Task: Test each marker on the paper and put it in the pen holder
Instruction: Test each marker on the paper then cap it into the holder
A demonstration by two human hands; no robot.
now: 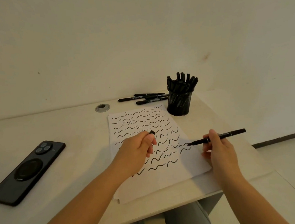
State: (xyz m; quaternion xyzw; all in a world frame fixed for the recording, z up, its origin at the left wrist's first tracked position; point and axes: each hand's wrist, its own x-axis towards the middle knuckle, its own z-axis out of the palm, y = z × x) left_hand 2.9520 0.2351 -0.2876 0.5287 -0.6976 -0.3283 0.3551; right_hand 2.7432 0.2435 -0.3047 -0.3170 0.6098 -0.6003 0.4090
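Note:
My right hand [217,146] grips an uncapped black marker [232,133], its tip touching the white paper [192,163] near the right edge, beside a fresh squiggle. The paper is covered with several black wavy lines. My left hand [137,150] rests over the sheet and holds the marker's black cap [152,132] between curled fingers. A black mesh pen holder [179,102] stands behind the paper at the right, packed with several black markers. Loose black markers [142,98] lie on the table to its left.
A black phone [26,171] lies face down on the left of the pale table [70,136]. A grey cable grommet [102,107] sits near the back edge. A plain wall is behind, and the table's right edge drops to the floor.

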